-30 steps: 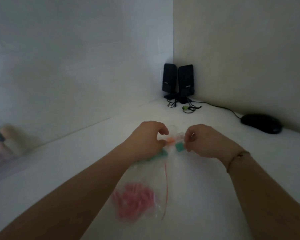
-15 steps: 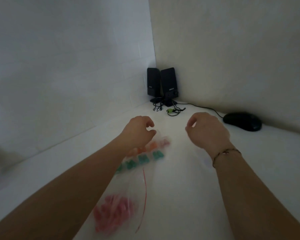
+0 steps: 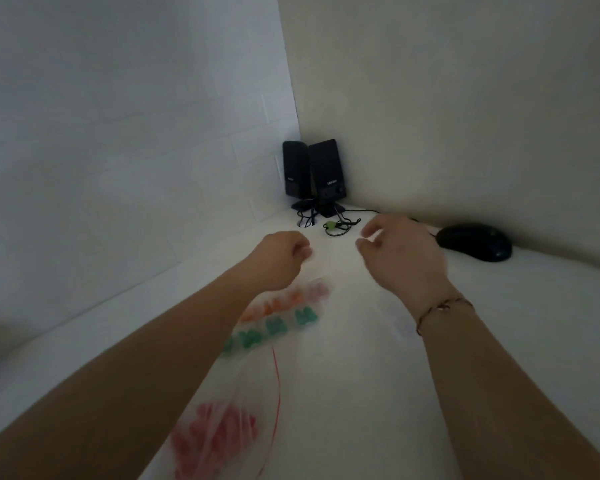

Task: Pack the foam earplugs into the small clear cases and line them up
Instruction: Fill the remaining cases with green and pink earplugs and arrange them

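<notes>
Two short rows of small clear cases lie side by side on the white table: green earplugs [image 3: 275, 328] in the near row, orange earplugs [image 3: 278, 303] behind them, and a pale pink pair [image 3: 319, 291] at the right end. My left hand [image 3: 280, 258] hovers just beyond the rows with its fingers curled under; I see nothing in it. My right hand [image 3: 400, 259] hangs to the right of the rows, fingers loosely spread and holding nothing. A clear zip bag of pink earplugs [image 3: 215, 436] lies near me, partly under my left forearm.
Two black speakers [image 3: 312, 174] stand in the far corner with cables and a green connector [image 3: 331, 226] in front of them. A black mouse [image 3: 475, 241] lies at the back right by the wall. Walls close off the left and far sides.
Both hands have left the cases and moved away towards the speakers. My right hand let go of the green case and opened. The cases now lie in two rows.
</notes>
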Available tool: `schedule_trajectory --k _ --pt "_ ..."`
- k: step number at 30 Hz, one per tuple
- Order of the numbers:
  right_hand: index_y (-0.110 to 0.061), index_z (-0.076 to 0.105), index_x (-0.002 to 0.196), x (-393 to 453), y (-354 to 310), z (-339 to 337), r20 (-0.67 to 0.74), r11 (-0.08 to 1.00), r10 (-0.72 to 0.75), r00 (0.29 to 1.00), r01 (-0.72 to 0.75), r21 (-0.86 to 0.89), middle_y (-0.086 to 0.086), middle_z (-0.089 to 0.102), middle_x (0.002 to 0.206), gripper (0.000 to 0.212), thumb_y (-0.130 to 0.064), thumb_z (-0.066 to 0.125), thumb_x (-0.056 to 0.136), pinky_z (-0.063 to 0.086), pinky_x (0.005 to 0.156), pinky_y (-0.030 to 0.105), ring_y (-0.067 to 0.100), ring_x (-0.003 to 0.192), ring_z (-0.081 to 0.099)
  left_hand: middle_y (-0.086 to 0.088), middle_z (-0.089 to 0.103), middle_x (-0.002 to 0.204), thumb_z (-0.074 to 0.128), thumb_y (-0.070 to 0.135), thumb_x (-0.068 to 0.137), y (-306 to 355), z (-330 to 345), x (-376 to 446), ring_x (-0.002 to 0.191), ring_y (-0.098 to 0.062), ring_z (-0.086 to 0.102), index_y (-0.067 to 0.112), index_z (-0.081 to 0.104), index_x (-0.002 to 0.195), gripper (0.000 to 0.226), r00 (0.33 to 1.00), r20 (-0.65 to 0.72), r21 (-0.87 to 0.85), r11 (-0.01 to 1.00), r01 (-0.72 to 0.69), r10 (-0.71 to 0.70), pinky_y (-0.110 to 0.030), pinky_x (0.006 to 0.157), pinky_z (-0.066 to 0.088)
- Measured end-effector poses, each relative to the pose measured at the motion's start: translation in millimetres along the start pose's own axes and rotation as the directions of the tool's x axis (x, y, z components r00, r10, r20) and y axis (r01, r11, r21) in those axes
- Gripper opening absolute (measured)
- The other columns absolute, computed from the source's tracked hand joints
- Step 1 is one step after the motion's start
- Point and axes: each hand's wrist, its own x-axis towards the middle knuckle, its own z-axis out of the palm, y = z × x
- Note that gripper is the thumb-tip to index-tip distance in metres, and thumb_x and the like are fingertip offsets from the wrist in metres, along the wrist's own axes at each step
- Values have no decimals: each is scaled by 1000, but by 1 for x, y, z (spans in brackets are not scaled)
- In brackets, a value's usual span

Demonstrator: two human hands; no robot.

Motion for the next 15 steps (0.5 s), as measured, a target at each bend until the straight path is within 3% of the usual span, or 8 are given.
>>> schedule_trajectory --k 3,5,7,9,10,13,15 --pt "-32 65 111 -16 -25 15 11 938 -314 949 308 160 -9 67 99 22 -40 58 91 51 83 34 12 81 58 -3 69 105 46 22 101 8 -19 -33 84 -11 70 12 64 118 26 997 -52 -377 923 -79 64 -27 81 54" --pt "-26 69 109 -29 -42 20 -48 833 -491 870 485 267 -7 64 96 27 -42 55 92 52 78 33 8 76 56 -2 71 98 51 21 99 6 -31 -61 82 -12 69 14 68 113 23 996 -84 -580 811 -77 35 -27 78 56" --pt "-21 71 104 -40 -54 22 -108 721 -610 785 607 335 -5 63 93 25 -39 58 92 51 71 24 11 72 59 -3 72 92 60 26 92 -4 -42 -90 80 -14 66 16 73 104 20 994 -92 -748 663 -32 -55 -29 79 53" --pt "-19 72 102 -53 -64 24 -158 644 -680 716 687 337 -5 66 91 19 -31 65 90 47 66 14 11 69 60 -8 68 92 70 36 80 -18 -51 -114 83 -18 61 16 75 99 28 991 -48 -869 494 22 -129 -35 81 46" --pt "-19 72 100 -61 -69 25 -183 620 -700 690 715 324 -5 67 90 17 -31 67 89 47 64 15 10 69 61 -12 67 96 74 38 76 -27 -54 -125 85 -20 60 15 75 100 34 992 -18 -920 392 32 -125 -36 81 47" --pt "-22 73 97 -84 -83 28 -255 580 -732 632 774 254 -10 69 89 14 -32 66 90 45 63 17 8 71 63 -16 67 103 84 32 70 -48 -59 -155 85 -18 66 1 67 114 57 999 52 -997 52 51 8 -25 76 56" --pt "-21 73 97 -97 -90 30 -290 554 -748 597 802 224 -10 70 89 13 -30 65 91 45 65 16 7 74 63 -19 67 105 87 27 66 -54 -58 -171 85 -18 70 -5 63 118 66 997 69 -996 -60 71 30 -24 74 57"
